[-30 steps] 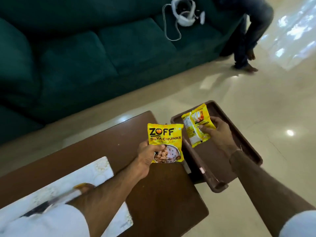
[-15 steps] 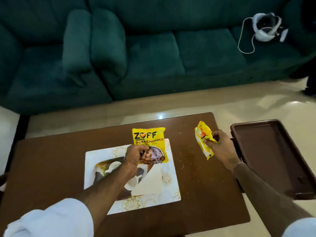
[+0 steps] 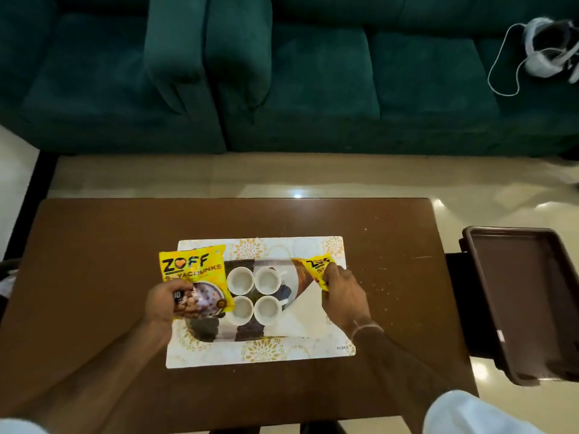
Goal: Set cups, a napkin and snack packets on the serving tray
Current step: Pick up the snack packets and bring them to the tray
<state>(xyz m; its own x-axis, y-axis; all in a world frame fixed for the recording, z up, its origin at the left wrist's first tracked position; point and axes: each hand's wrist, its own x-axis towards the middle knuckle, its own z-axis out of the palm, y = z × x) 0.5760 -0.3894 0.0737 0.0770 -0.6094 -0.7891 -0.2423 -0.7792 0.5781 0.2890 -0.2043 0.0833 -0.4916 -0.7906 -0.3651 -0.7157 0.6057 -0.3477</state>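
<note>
My left hand (image 3: 167,297) grips a yellow ZOFF soya chunks packet (image 3: 194,275) over the left part of a patterned serving tray (image 3: 260,350) on the brown table. My right hand (image 3: 343,297) grips a second yellow packet (image 3: 318,267) over the tray's right part. Several white cups (image 3: 254,294) stand in a square group in the tray's middle, between the two packets. A white napkin (image 3: 300,321) lies folded on the tray under my right hand, right of the cups.
The brown wooden table (image 3: 94,277) fills the middle of the view. A brown plastic tray (image 3: 526,296) sits empty on a low stand off the table's right end. Green sofas (image 3: 313,73) stand behind, with a white headset (image 3: 545,54) on the right seat.
My view swung left from the brown plastic tray to the table. Both hands carried their packets from near that tray to over the patterned tray, either side of the cups.
</note>
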